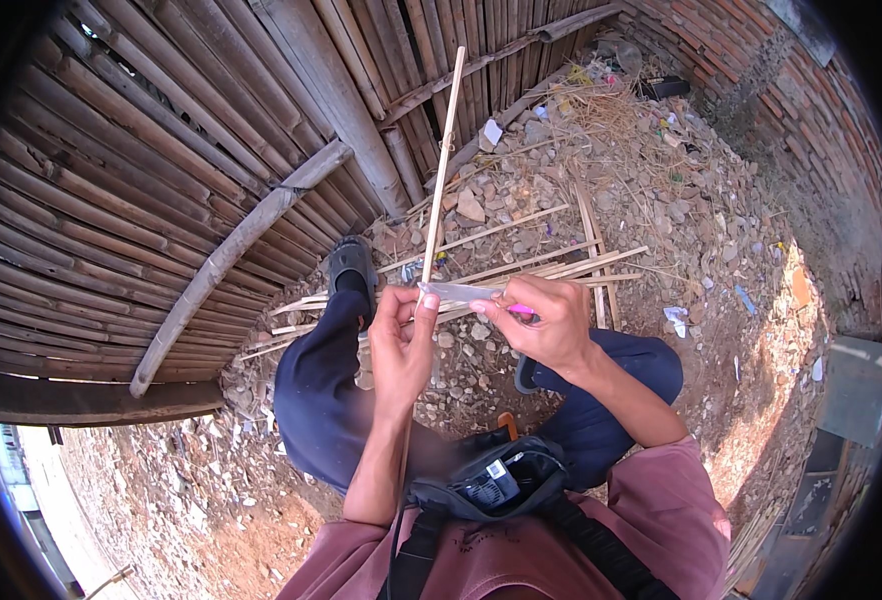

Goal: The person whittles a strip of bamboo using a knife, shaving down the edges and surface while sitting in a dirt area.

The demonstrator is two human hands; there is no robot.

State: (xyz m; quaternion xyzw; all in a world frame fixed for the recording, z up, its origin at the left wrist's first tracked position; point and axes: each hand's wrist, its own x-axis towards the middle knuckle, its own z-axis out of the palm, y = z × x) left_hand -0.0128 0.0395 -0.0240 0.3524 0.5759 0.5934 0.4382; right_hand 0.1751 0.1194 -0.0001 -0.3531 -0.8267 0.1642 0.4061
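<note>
My left hand (403,345) is closed round the lower part of a long, pale bamboo strip (446,150), which points up and away from me. In my right hand (553,325) is a small knife (463,292) with a pink handle, gripped in closed fingers. Its blade reaches left to the strip, right by my left thumb and fingertips. Whether the edge bites into the wood cannot be made out. Beyond my hands, several more bamboo strips (616,257) lie across the rubble, partly hidden by my hands and legs.
A slatted bamboo wall (131,200) with a curved pole (231,265) stands at the left. Stones and litter (661,200) cover the ground toward a brick wall (821,130). An open black bag (501,480) sits at my waist, between my bent knees.
</note>
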